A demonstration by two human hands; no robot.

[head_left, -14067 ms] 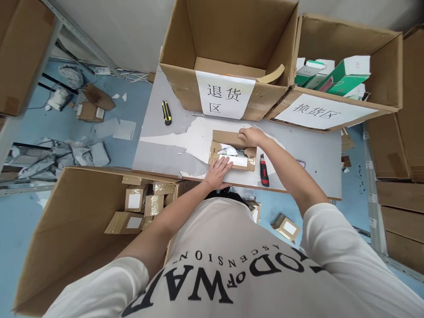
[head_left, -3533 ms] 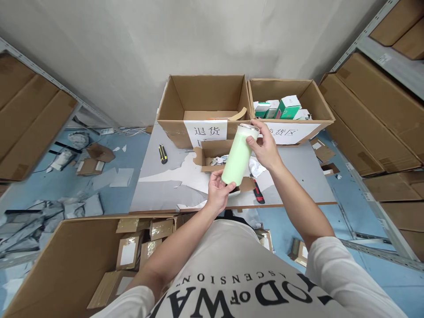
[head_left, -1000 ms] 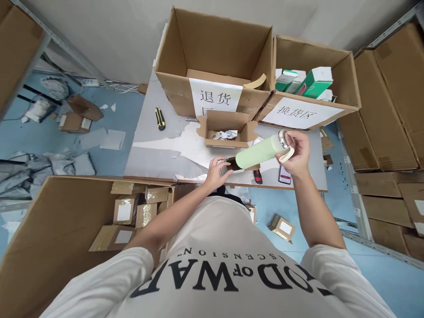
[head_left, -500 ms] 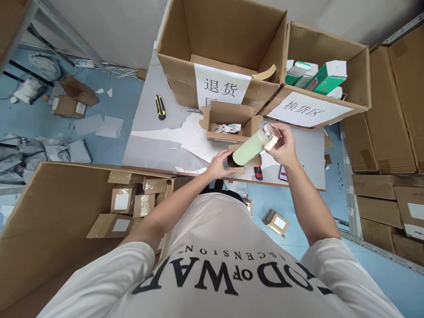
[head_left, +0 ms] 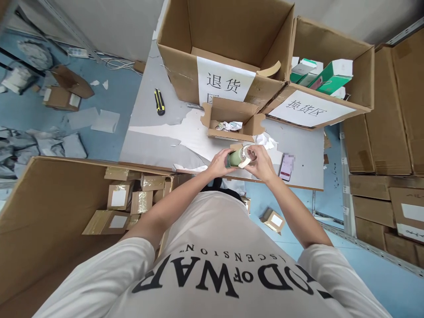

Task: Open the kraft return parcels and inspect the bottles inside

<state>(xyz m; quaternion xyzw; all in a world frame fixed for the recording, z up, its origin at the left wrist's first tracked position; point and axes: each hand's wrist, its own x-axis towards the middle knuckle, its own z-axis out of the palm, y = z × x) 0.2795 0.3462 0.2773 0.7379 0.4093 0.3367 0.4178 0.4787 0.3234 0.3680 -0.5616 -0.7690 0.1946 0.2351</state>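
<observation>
We see bare counter (head_left: 149,145) left of our hands | ahead: small open box (head_left: 232,121), two big cartons behind | right: phone (head_left: 286,161) | far left: knife (head_left: 159,101)

Left carton's paper label (head_left: 226,84): "退货区". Right carton's label (head_left: 307,109): "换货区". Shirt (head_left: 212,278) print, upside down: "ASCENSION", "OD OF WA".

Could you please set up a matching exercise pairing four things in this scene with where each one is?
Things:
1. green bottle
2. yellow box cutter
3. phone
4. green and white cartons

Places:
A. in the right labelled box
B. between both hands
C. on the table's left part
D. on the table near its right edge

Pairs: 1-B, 2-C, 3-D, 4-A
</observation>
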